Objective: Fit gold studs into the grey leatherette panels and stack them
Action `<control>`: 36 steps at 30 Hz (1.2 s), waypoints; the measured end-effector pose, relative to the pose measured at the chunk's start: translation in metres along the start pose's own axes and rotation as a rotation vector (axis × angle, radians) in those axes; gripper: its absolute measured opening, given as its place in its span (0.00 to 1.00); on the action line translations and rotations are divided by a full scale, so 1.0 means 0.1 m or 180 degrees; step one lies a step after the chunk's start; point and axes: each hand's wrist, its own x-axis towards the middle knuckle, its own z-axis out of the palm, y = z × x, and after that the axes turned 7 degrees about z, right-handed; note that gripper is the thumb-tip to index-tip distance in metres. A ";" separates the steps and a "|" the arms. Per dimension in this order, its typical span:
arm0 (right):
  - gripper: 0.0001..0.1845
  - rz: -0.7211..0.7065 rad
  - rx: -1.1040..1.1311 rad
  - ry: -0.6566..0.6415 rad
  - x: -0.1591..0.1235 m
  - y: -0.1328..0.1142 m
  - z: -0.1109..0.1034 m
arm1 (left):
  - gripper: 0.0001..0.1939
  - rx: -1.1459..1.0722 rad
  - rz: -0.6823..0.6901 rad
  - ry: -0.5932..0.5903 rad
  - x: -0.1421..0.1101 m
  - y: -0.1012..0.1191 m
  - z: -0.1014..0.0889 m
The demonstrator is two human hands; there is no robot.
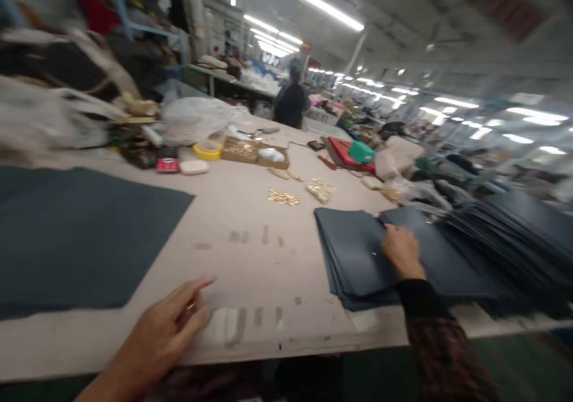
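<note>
My left hand [163, 324] hovers over the near edge of the pale table, index finger stretched out and thumb apart, with nothing in it. To its left lies a large dark blue-grey sheet [80, 241]. On the right, my right hand [403, 249] is at a pile of dark blue-grey sheets [353, 246], its fingers drawn together at the edge of a top sheet. The motion blur hides the exact grip. Small gold-coloured metal pieces [283, 197] lie mid-table, beside a clear bag of similar pieces [320, 191].
Further back are a yellow tape roll [208, 150], an open cardboard box [242, 150] of small parts, and a red-and-black box [168, 160]. More dark sheets [514, 241] are stacked at far right. Plastic bags [197, 118] crowd the back left. A person [290, 100] stands beyond the table.
</note>
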 end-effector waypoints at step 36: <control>0.10 -0.4622 0.2074 -0.0439 -2.81 -4.21 -0.24 | 0.29 -0.3155 -0.2724 0.1674 -1.04 -0.13 -0.65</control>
